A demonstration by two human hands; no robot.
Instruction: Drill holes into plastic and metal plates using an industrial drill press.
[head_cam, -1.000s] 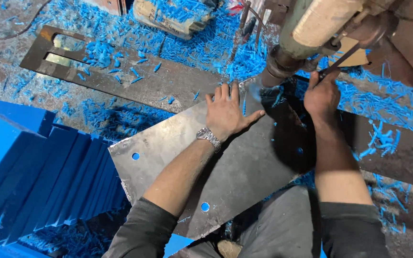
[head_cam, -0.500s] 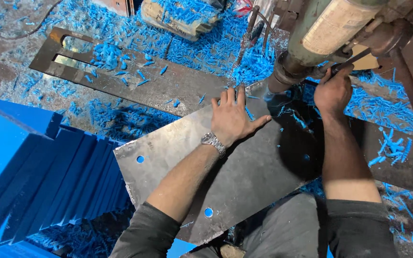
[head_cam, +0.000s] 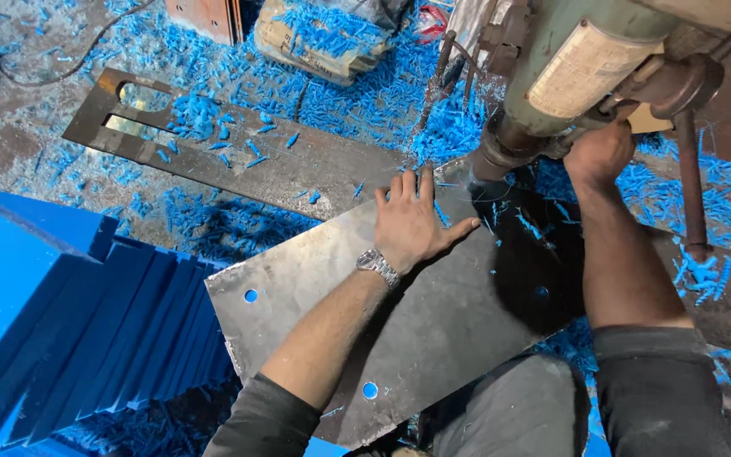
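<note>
I see my left hand (head_cam: 412, 224) flat on the metal plate (head_cam: 365, 338). Right of the plate stands the drill press (head_cam: 568, 76), my right hand (head_cam: 598, 152) under it; stacked sheets (head_cam: 86, 338) lie left.

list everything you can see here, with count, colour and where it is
metal plate: 1, grey with round holes showing blue, centre, under the left hand
drill machine: 1, green-grey, upper right, its tip over the plate's far edge
lever rod: 1, rusty brown, right of the machine
slotted bar: 1, dark brown, upper left on the floor
blue sheets: a stack, count unclear, blue, lower left
shavings: many, blue, scattered over the floor
sack: 1, tan, top centre, covered in shavings
wristwatch: 1, silver, left wrist
left hand: flat on the plate, fingers spread
right hand: up against the machine's underside, grip unclear
</note>
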